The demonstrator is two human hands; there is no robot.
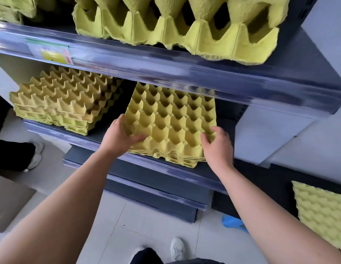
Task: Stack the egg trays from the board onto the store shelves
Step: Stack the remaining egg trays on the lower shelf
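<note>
A yellow egg tray [171,121] lies on top of a thin stack on the middle shelf [185,172], its near edge overhanging the shelf front slightly. My left hand [118,138] grips the tray's near left corner, thumb lying in the cups. My right hand [217,143] holds the near right corner with fingers curled over the edge. Another stack of yellow trays [65,101] sits to the left on the same shelf. More trays [185,27] stand on the upper shelf [166,73].
An upturned yellow egg tray [322,208] lies low at the right edge. Another person's legs and white shoe [34,159] stand at the left. A cardboard box [9,199] is at lower left. My own shoe [177,248] is on the tiled floor.
</note>
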